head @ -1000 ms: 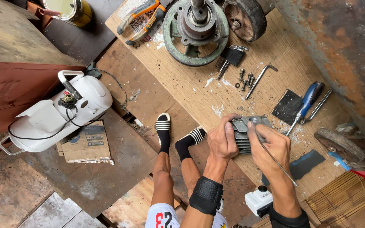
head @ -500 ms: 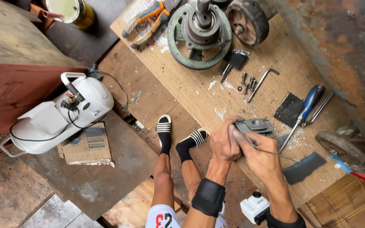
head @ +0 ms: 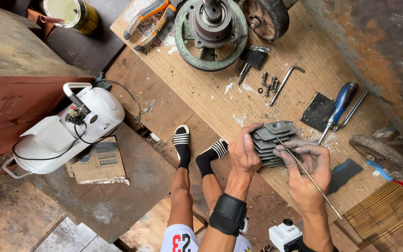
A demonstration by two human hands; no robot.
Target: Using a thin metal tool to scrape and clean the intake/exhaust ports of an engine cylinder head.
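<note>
My left hand (head: 244, 151) grips the left side of a grey finned engine cylinder (head: 272, 140) that rests on the edge of the wooden workbench (head: 304, 60). My right hand (head: 306, 170) holds the cylinder's right side and pinches a thin metal rod (head: 311, 179) whose tip lies against the fins. The rod runs down to the right, past my wrist. A black wrist brace (head: 228, 213) wraps my left forearm.
On the bench lie a blue-handled screwdriver (head: 339, 107), an L-shaped hex key (head: 285, 81), several bolts (head: 267, 83), a green flywheel (head: 208, 32), pliers (head: 150, 18) and dark sanding pads (head: 318, 112). A white engine tank housing (head: 71, 130) sits on the floor at left, beside cardboard (head: 99, 161).
The view has shifted slightly. My right hand has slid the thin rod along the cylinder fins, and both hands keep hold of the cylinder.
</note>
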